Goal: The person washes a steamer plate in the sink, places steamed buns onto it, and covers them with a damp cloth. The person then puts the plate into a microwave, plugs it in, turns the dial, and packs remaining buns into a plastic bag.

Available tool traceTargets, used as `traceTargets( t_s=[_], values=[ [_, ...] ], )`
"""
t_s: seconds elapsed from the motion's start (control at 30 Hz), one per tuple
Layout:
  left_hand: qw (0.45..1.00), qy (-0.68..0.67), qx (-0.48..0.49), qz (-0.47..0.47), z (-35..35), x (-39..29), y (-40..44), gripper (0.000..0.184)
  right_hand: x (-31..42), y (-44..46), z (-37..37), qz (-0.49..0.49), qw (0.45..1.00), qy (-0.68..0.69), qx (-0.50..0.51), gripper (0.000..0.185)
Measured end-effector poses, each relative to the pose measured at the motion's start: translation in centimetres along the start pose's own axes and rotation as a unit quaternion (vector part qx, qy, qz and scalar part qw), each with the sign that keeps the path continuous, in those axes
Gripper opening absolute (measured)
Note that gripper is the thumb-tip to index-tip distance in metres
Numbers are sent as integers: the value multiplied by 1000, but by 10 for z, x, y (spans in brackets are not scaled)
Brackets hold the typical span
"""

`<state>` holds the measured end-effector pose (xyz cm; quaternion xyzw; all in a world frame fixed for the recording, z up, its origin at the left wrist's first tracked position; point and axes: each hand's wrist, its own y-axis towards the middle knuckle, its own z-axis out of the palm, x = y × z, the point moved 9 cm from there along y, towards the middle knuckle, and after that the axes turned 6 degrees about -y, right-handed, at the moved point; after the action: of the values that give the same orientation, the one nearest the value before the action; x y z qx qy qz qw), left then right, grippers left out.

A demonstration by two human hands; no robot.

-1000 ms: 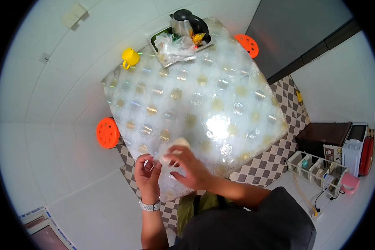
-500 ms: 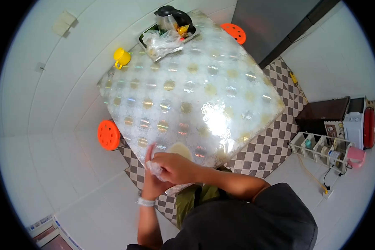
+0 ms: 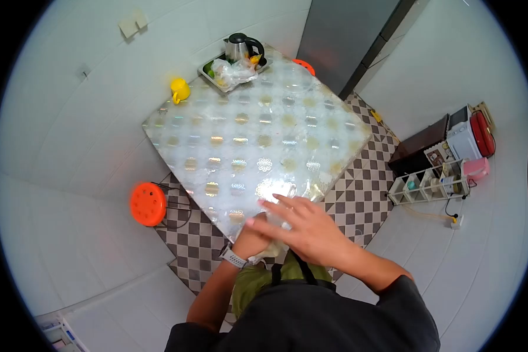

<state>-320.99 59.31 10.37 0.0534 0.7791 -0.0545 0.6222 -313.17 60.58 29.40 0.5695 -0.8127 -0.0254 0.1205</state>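
Note:
My right hand (image 3: pixel 311 232) is open, its fingers stretched apart and pointing left over the table's near corner. Partly behind it is my left hand (image 3: pixel 253 239), with a light-banded watch (image 3: pixel 233 256) on the wrist; its fingers are mostly covered by the right hand. Pale, translucent material (image 3: pixel 273 249) shows just below and between the two hands. It looks like thin plastic, but I cannot tell what it is or whether a hand grips it. Under the hands lies the table (image 3: pixel 217 152) with its shiny patterned cover.
On the table's far side are a yellow mug (image 3: pixel 180 90) and a metal tray (image 3: pixel 226 89) with an electric kettle (image 3: pixel 237 50) and a plastic bag (image 3: pixel 234 73). An orange stool (image 3: pixel 148 204) stands left. At right are a white rack (image 3: pixel 428 183) and a pink container (image 3: pixel 476 169).
The view has shifted. Both hands have moved right, toward my body. The right hand was curled by crumpled clear plastic at the left hand; now its fingers are spread.

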Motion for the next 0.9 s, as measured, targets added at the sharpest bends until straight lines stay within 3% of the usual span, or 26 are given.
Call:
traceTargets(
  t_s=[0.03,0.1,0.13,0.23,0.27,0.3,0.37,0.4,0.43,0.5,0.57,0.63,0.67,0.73,0.77,0.83,0.87,0.9],
  values=[
    [1000,-4,-13,-18,6,4,-10,40,16,-5,2,3,1000,-4,-4,75],
    [980,109,80,149,27,-36,-21,46,29,-17,39,51,992,-71,90,74],
    [978,117,79,155,26,-42,-23,46,31,-23,49,65,989,-103,87,70],
    [984,1,174,-26,45,-22,-30,36,32,-44,58,98,976,-142,134,72],
    [974,-26,217,-61,50,-22,-32,33,35,-48,48,100,977,-162,93,55],
    [974,-24,219,-59,51,-24,-34,33,37,-56,46,102,977,-163,91,55],
    [967,-77,239,-50,60,-36,-37,31,31,-76,44,123,968,-177,129,28],
    [965,-72,249,-47,65,-41,-38,31,37,-85,31,110,972,-181,96,12],
    [959,-93,269,-17,71,-53,-39,26,35,-93,23,128,970,-184,93,12],
    [931,-140,335,42,93,-82,-43,19,40,-118,0,145,987,-65,25,11],
    [929,-124,333,102,102,-107,-48,19,40,-153,-8,189,980,55,-32,10],
    [927,-61,344,140,112,-130,-52,21,47,-176,-27,217,969,118,-17,10],
    [908,-64,386,151,131,-153,-58,21,49,-193,-36,226,963,138,-54,10],
    [927,-4,316,199,140,-195,-60,21,52,-220,-52,240,956,150,-83,9],
    [918,-5,338,209,154,-210,-66,21,53,-237,-64,261,951,140,-94,9],
    [924,124,229,282,161,-240,-67,20,62,-260,-85,252,952,132,-113,8],
    [909,116,204,345,166,-262,-72,16,65,-271,-93,241,951,132,-143,7],
    [904,113,214,351,172,-274,-76,16,68,-282,-102,251,948,126,-149,7]
  ],
)
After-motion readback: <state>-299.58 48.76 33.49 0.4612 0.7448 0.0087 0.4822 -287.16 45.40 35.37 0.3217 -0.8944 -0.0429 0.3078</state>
